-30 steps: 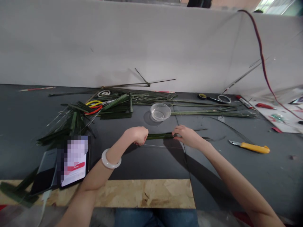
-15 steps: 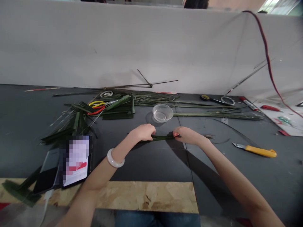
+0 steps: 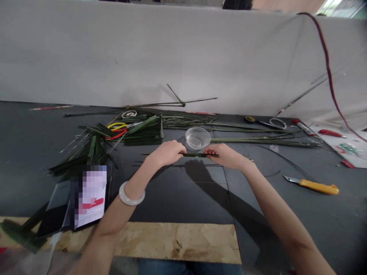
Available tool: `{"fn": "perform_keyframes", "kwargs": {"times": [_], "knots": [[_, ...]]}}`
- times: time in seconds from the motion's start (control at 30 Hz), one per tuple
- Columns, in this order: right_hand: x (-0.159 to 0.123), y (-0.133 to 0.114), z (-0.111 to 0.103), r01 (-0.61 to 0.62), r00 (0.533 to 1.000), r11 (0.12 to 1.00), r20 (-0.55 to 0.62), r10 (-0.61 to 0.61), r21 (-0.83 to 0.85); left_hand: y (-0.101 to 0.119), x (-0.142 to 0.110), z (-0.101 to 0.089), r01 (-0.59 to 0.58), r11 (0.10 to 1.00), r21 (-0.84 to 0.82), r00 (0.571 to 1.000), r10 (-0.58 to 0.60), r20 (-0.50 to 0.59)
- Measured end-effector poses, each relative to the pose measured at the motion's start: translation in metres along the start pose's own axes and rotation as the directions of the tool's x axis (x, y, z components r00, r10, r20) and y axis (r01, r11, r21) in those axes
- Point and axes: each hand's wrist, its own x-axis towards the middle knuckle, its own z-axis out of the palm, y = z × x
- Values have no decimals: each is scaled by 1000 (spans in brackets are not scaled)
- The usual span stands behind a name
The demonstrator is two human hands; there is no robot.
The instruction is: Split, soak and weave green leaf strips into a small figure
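Observation:
A thin bundle of green leaf strips (image 3: 195, 155) is stretched sideways between my two hands, raised a little off the dark tabletop. My left hand (image 3: 169, 152) pinches it on the left, fingers closed, and a white bracelet (image 3: 132, 194) circles that wrist. Further right, my right hand (image 3: 223, 155) is closed round the same bundle. Thin ends poke out beyond both hands. Just behind the bundle stands a clear plastic bowl (image 3: 197, 138). What lies under the fingers is hidden.
Left are green leaf pieces (image 3: 143, 138), scissors with yellow and red handles (image 3: 117, 129) and a tablet (image 3: 91, 196). Long strips (image 3: 266, 140) lie behind my right hand. A yellow-handled knife (image 3: 318, 186) lies right, blade bared. A white partition (image 3: 172, 53) closes the back.
Both hands have lifted the leaf strips off the table and moved slightly away from me, towards the bowl. Shadows now show beneath the bundle.

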Motion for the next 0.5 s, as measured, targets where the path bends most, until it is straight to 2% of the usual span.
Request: {"fn": "perform_keyframes", "kwargs": {"times": [0.17, 0.27, 0.37, 0.43, 0.5], "knots": [[9, -7, 1, 148, 967, 988, -203, -155, -48, -8, -17, -18, 10, 999, -36, 993, -14, -115], [13, -15, 0, 151, 939, 985, -300, -170, -87, -10, -22, -23, 47, 998, -39, 984, -53, -173], [14, -21, -2, 140, 930, 988, -334, -155, -67, -3, -26, -27, 116, 993, 28, 961, -105, -256], [15, -23, -2, 140, 925, 990, -355, -137, -18, 9, -32, -30, 115, 989, 91, 914, -70, -399], [15, -24, -4, 136, 918, 987, -385, -91, 89, 24, -41, -34, 98, 991, 96, 792, -20, -610]]}}
